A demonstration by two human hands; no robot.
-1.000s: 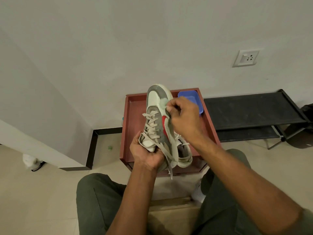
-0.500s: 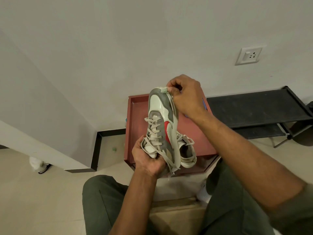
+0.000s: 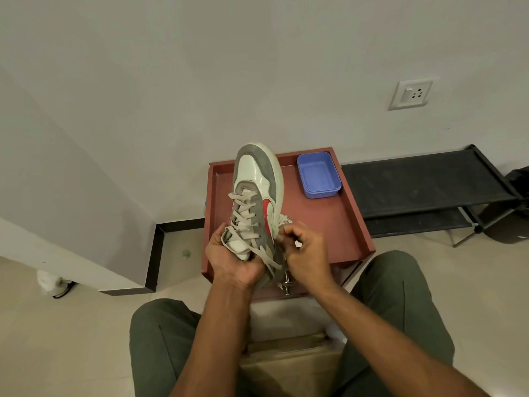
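No legible lettering, number or label anywhere in view. Only sign noted: a red curved stripe [image 3: 267, 216] on the grey side panel of the sneaker [image 3: 254, 179], with no wording beside it. Any print on the wall socket plate [image 3: 410, 94] is too small to read.

A grey-and-white sneaker [image 3: 255, 184] bears a red swoosh and beige laces [image 3: 243, 216]. A blue tub [image 3: 318, 175] sits on a reddish-brown counter [image 3: 329, 222].

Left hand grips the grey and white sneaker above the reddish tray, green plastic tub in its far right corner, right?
No: the head view shows the rectangular plastic tub is blue, not green. The left hand grips the grey and white sneaker above the reddish tray.
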